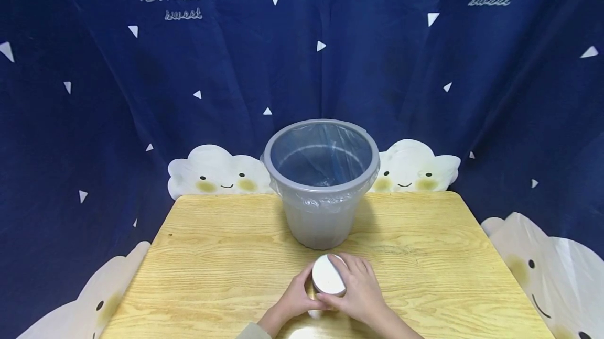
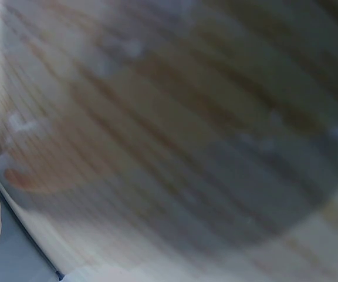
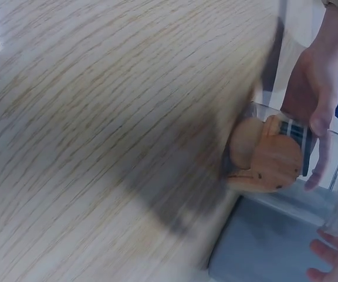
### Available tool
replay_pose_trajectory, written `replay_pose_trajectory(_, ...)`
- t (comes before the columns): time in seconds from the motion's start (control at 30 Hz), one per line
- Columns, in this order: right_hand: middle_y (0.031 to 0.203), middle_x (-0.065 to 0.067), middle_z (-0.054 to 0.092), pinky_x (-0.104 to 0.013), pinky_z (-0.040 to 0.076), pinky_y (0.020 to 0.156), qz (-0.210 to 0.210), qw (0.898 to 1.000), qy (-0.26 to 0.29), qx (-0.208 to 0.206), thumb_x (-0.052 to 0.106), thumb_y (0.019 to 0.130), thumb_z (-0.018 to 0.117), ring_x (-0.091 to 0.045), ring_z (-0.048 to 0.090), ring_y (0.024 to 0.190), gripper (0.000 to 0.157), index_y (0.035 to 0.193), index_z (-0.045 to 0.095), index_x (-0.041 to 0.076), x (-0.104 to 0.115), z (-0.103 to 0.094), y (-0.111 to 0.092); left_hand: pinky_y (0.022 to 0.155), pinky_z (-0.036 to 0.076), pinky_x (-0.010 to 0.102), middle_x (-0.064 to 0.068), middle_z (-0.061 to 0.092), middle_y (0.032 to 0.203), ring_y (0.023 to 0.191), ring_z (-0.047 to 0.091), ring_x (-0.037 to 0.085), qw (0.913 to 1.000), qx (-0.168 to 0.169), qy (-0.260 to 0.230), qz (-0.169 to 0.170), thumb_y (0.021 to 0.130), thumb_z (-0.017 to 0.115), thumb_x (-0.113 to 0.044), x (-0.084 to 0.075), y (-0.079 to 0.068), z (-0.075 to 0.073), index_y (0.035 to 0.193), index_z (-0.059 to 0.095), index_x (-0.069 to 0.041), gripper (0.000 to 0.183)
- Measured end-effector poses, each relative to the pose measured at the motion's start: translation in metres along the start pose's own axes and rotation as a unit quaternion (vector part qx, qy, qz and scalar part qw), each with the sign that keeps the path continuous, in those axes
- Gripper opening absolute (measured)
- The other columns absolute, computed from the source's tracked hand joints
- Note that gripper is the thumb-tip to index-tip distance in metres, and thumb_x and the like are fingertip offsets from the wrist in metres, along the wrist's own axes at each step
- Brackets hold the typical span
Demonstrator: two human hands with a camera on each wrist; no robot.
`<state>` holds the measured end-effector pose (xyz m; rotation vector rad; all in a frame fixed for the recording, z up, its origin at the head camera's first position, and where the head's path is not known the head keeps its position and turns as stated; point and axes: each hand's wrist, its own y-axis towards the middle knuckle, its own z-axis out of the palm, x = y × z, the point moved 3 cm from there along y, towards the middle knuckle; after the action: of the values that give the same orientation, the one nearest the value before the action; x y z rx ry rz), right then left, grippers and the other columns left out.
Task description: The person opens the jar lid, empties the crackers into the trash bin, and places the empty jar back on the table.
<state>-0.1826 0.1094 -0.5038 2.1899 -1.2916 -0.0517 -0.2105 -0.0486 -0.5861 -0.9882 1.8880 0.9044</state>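
Observation:
A clear jar (image 3: 330, 179) with a round white lid (image 1: 327, 277) is between my two hands near the front of the table. Inside it, in the right wrist view, lie round orange-brown cookies (image 3: 277, 160) with a few dark specks, beside a dark green striped patch. My left hand (image 1: 297, 295) grips the jar's body from the left. On the right, my right hand (image 1: 357, 289) holds the lid, with fingers over its top and the thumb along its near edge. Whether the jar touches the table cannot be told. Part of a thumb shows at the left wrist view's edge.
Just beyond my hands stands a grey bin (image 1: 321, 223), lined with a clear plastic bag (image 1: 325, 200) folded over its rim. The wooden table (image 1: 222, 255) extends to both sides. Behind it hangs a dark blue curtain (image 1: 226, 66) with white triangles and clouds.

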Motion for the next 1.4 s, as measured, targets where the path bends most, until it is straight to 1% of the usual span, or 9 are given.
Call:
replay_pose_trajectory(0.17,0.113,-0.007,0.057,-0.046,0.038,0.090,-0.004,1.000,0.001,-0.014,0.064,0.063,0.069,-0.023,0.052,0.104,0.079,0.121,0.056,0.013,0.000,0.001,0.000,0.105,0.030,0.040,0.001,0.050,0.132,0.123,0.044,0.020,1.0000,0.002,0.002,0.001,0.061,0.083,-0.036,0.003,0.000,0.000,0.137,0.036,-0.017,0.092)
replay_pose_trajectory(0.33,0.111,-0.006,0.058,-0.048,0.040,0.090,-0.010,1.000,0.002,-0.019,0.064,0.065,0.067,-0.025,0.054,0.102,0.076,0.120,0.057,0.012,0.000,0.000,0.001,0.105,0.030,0.041,0.001,0.049,0.132,0.123,0.044,0.021,1.0000,0.002,-0.002,0.002,0.060,0.083,-0.039,0.002,0.000,-0.001,0.137,0.036,-0.019,0.092)
replay_pose_trajectory(0.4,0.112,-0.007,0.058,-0.049,0.040,0.090,-0.011,1.000,0.003,-0.017,0.064,0.065,0.066,-0.025,0.054,0.102,0.076,0.121,0.057,0.013,0.000,-0.001,0.002,0.105,0.030,0.040,-0.001,0.049,0.132,0.124,0.044,0.020,1.0000,0.003,-0.004,0.000,0.060,0.083,-0.039,0.002,0.000,-0.001,0.137,0.036,-0.020,0.092)
replay_pose_trajectory(0.6,0.114,-0.010,0.059,-0.051,0.039,0.091,-0.017,1.000,0.008,-0.003,0.065,0.068,0.064,-0.026,0.054,0.102,0.076,0.123,0.056,0.013,-0.001,-0.002,0.002,0.105,0.030,0.041,-0.002,0.049,0.132,0.123,0.044,0.018,0.9999,0.001,0.006,0.010,0.060,0.083,-0.040,0.003,0.000,0.000,0.137,0.036,-0.022,0.092)
replay_pose_trajectory(0.83,0.115,-0.008,0.059,-0.050,0.040,0.092,-0.036,0.999,0.016,0.001,0.062,0.065,0.068,-0.025,0.055,0.102,0.075,0.123,0.057,0.015,-0.005,-0.002,0.003,0.104,0.031,0.037,-0.002,0.050,0.131,0.122,0.044,0.017,0.9998,-0.005,0.003,0.018,0.060,0.083,-0.039,0.001,0.000,-0.001,0.136,0.037,-0.021,0.091)
replay_pose_trajectory(1.0,0.117,-0.007,0.058,-0.048,0.039,0.092,-0.050,0.998,0.017,0.017,0.062,0.066,0.067,-0.023,0.054,0.105,0.074,0.123,0.057,0.016,-0.008,-0.002,0.005,0.104,0.032,0.036,-0.003,0.049,0.132,0.123,0.044,0.017,0.9997,-0.003,-0.005,0.023,0.061,0.083,-0.038,0.001,0.000,-0.001,0.137,0.036,-0.023,0.091)
replay_pose_trajectory(1.17,0.118,-0.007,0.058,-0.049,0.039,0.093,-0.063,0.997,0.020,0.038,0.061,0.067,0.067,-0.024,0.053,0.107,0.074,0.124,0.056,0.016,-0.009,-0.004,0.007,0.104,0.032,0.036,-0.004,0.049,0.132,0.123,0.044,0.016,0.9996,0.001,-0.009,0.027,0.062,0.082,-0.038,0.001,0.000,-0.001,0.138,0.034,-0.024,0.090)
replay_pose_trajectory(1.4,0.122,-0.004,0.056,-0.050,0.038,0.093,-0.079,0.994,0.022,0.068,0.062,0.068,0.066,-0.024,0.052,0.110,0.073,0.126,0.055,0.019,-0.012,-0.006,0.010,0.104,0.032,0.037,-0.005,0.047,0.133,0.123,0.043,0.016,0.9998,0.006,-0.014,0.013,0.062,0.082,-0.039,0.000,0.000,-0.001,0.138,0.033,-0.026,0.092)
